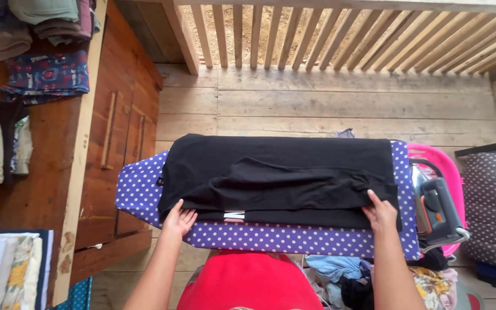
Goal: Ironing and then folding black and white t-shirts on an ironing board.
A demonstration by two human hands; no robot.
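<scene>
- Left hand [179, 220] flat, fingers spread, pressing the near-left edge of the folded black cotton garment [282, 172]; grips nothing.
- Right hand [381, 213] open, pinning its near-right edge.
- Best smoothed outward along the purple white-dotted ironing board [294, 238], clear of the grey iron [440, 209].

My left hand [179, 220] lies flat, palm down, fingers spread forward. My right hand [381, 213] lies likewise, fingers extended. Both forearms reach forward, well apart, wrists straight. Neither hand grips.
</scene>
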